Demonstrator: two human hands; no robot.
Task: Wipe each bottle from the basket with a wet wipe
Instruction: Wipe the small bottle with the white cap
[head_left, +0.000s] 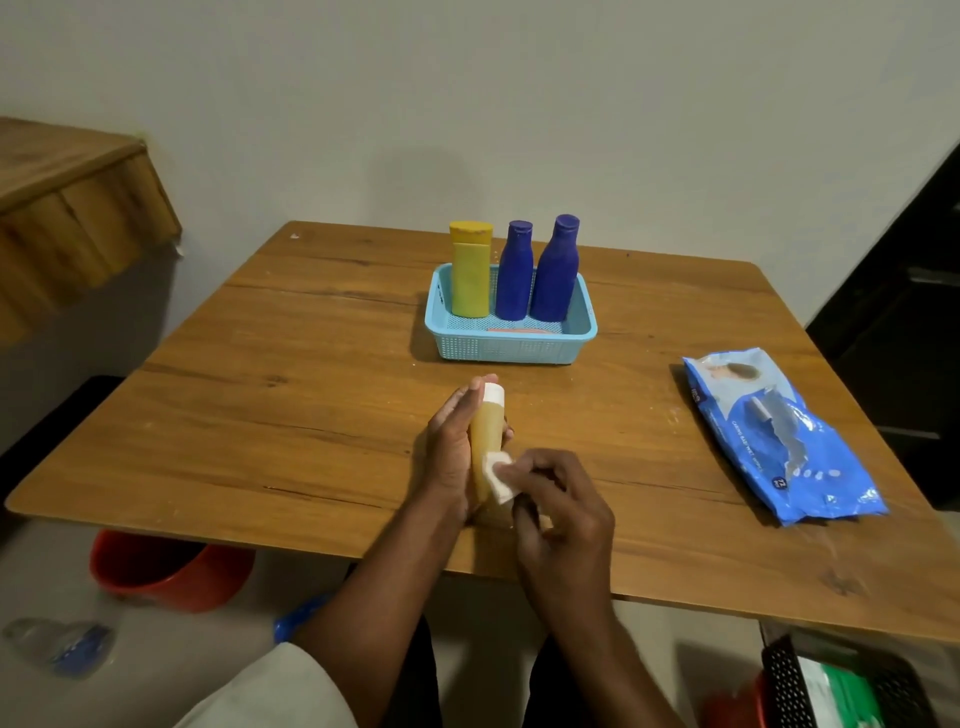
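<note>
The left hand (451, 451) grips a small amber plastic bottle with a white cap (487, 441) at 6 o'clock of the pale blue perforated basket (511, 349); the right hand (558, 501) pinches a folded white wet wipe (500, 479) against it; 1 yellow bottle (470, 273) and 2 dark blue bottles (535, 273) likely await wiping

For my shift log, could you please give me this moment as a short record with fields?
in hands: left hand grips amber bottle; right hand presses wet wipe on it
basket: yellow bottle, two blue bottles, all upright
wipes pack: on table, right of basket
stage: wiping amber bottle
</note>
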